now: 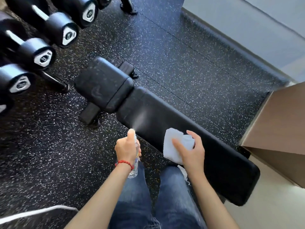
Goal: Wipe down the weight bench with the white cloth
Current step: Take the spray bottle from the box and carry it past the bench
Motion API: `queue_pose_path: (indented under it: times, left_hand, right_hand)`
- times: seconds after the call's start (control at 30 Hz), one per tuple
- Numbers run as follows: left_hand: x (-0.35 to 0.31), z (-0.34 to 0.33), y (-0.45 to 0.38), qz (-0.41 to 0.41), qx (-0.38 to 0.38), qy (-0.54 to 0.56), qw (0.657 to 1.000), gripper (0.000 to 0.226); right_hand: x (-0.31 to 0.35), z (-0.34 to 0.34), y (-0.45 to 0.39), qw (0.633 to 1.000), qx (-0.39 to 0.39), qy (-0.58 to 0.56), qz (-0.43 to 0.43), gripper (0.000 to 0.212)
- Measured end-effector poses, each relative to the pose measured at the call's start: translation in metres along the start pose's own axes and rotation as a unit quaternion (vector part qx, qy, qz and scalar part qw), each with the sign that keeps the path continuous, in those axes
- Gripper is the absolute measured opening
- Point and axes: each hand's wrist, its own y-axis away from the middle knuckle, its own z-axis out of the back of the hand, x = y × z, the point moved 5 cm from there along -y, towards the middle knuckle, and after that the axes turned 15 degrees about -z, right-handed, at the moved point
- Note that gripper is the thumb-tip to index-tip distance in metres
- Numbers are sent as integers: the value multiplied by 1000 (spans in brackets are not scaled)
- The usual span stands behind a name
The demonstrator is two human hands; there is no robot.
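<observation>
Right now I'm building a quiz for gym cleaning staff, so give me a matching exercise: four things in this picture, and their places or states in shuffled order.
Things:
1. spray bottle
2. white cloth
3. weight bench
4. dumbbells

Places or states:
A. racked at upper left
B. held in the right hand
C. black pad receiving mist
D. gripped in the left hand

Pairs: 1-D, 2-B, 3-C, 4-A

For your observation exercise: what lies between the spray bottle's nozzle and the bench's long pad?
In the head view, a faint mist fans from the spray bottle, gripped by the left hand, onto the long pad; nothing solid lies between.
</observation>
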Motion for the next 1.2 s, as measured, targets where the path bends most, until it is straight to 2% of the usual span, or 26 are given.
queue_pose_path:
  times: [0.3,0.43,0.9,1.1,1.2]
  left_hand:
    - [-23,56,-68,-4,-28,20,999,64]
    - [-26,73,-94,25,-54,45,997,60]
    - [-54,106,-174,74,-164,82,980,58]
    - [-63,121,-199,68,-203,109,971,55]
    - [-66,130,-204,70,-207,101,971,57]
  right_hand:
    - [38,-83,5,999,23,28,3,51]
    - [60,-113,-5,998,35,54,15,50]
    - [143,-206,-54,984,103,135,54,51]
    - [170,-236,-64,974,126,175,66,59]
    - [178,-251,-62,969,142,189,74,55]
